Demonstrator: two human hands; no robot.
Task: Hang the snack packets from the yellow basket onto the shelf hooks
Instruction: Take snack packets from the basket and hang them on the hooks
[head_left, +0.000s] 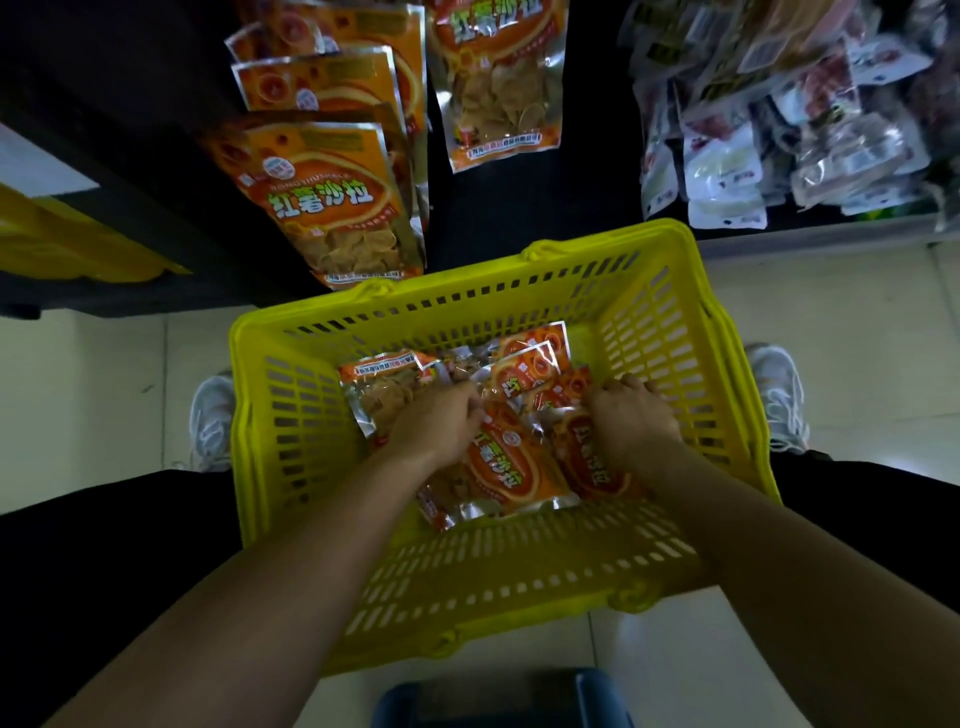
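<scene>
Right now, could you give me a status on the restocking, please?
Left hand, right hand on snack packets in yellow basket; grip unclear. None lifted. Nothing blocking.

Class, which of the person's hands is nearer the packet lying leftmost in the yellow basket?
Left. The left hand is at the leftmost packet's right edge; the right hand is farther right, over other packets.

Both bare forearms stretch forward and down; left hand (434, 423) and right hand (631, 421) lie knuckles-up, fingers curled under.

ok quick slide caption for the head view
Left hand and right hand grip orange snack packets in the yellow basket below hung packets.
</scene>
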